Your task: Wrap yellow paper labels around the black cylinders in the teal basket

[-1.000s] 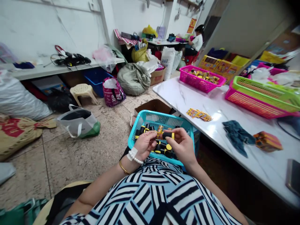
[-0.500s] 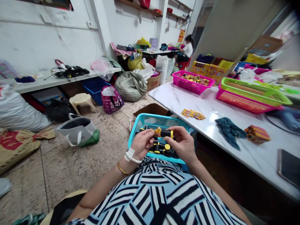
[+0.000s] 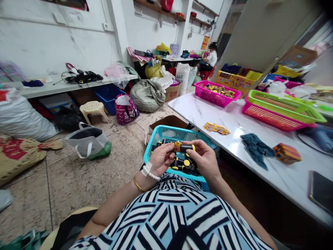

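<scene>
Over the blue basket (image 3: 156, 133), both hands meet at a small black cylinder with yellow ends (image 3: 186, 148). My right hand (image 3: 205, 158) holds its right part between thumb and fingers. At the left end, my left hand (image 3: 161, 158) is pinched on an orange-yellow printed piece (image 3: 177, 146), which looks like a label against the cylinder; its edge under my fingertips is hidden. Several more black and yellow cylinders (image 3: 179, 164) lie in the basket below, partly covered by my hands.
To the right, a white marbled table (image 3: 189, 104) bears printed labels (image 3: 216, 128), a dark cloth (image 3: 256, 149), an orange stack (image 3: 287, 152), a phone (image 3: 321, 191), a pink basket (image 3: 217, 95) and a green basket (image 3: 286, 104). A person (image 3: 209, 59) sits far back.
The view has shifted slightly, so the scene sits a little further right. Both hands keep their hold on the cylinder and label, and my right thumb has moved slightly along the cylinder.
</scene>
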`<state>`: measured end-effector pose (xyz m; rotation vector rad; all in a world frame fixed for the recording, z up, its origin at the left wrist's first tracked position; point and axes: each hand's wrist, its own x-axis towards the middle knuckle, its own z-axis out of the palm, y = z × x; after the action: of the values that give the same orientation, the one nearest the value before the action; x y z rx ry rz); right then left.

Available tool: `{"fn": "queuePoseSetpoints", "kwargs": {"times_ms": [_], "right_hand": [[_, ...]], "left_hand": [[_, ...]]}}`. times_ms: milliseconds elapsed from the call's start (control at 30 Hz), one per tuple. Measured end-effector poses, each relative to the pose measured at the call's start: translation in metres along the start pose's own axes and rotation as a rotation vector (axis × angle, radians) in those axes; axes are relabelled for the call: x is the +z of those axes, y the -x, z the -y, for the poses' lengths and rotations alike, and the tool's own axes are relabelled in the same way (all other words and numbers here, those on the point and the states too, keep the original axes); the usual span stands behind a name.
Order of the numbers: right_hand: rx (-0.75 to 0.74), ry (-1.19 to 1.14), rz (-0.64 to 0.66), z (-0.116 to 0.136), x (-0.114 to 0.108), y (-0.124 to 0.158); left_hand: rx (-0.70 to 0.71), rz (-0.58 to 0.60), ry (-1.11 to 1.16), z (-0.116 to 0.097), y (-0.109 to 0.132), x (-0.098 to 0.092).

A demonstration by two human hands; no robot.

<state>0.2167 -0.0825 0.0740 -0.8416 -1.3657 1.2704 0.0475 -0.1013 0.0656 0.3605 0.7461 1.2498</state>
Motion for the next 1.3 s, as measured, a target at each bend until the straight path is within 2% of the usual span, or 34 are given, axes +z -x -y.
{"fn": "queuePoseSetpoints", "kwargs": {"times_ms": [67,300,433,567,733,867,1033,1200,1300], "right_hand": [[-0.006,0.053,-0.021,0.0,0.002,0.001],[-0.19,0.392,-0.049,-0.006,0.004,0.008],[-0.216,0.336,-0.114,-0.008,0.003,0.008],[-0.207,0.273,-0.18,-0.006,0.004,0.007],[-0.256,0.317,-0.029,-0.012,0.004,0.005],[-0.316,0.497,0.022,-0.012,-0.003,0.007],[-0.403,0.658,-0.006,-0.01,-0.006,0.013],[-0.43,0.695,0.082,-0.012,-0.006,0.011],[-0.433,0.7,0.061,-0.014,-0.01,0.01]], "left_hand": [[0.004,0.016,-0.01,0.001,-0.001,-0.001],[0.043,0.04,-0.056,0.003,0.0,0.0],[0.09,0.009,-0.087,0.003,0.003,0.003],[0.233,-0.083,-0.149,-0.003,0.005,0.003],[0.113,0.101,-0.354,-0.012,0.002,-0.006],[0.133,0.091,-0.424,-0.013,-0.003,-0.014],[0.186,0.115,-0.556,-0.001,-0.003,-0.014],[0.093,0.114,-0.452,0.009,-0.003,-0.009],[0.011,0.119,-0.468,0.005,-0.008,-0.014]]}}
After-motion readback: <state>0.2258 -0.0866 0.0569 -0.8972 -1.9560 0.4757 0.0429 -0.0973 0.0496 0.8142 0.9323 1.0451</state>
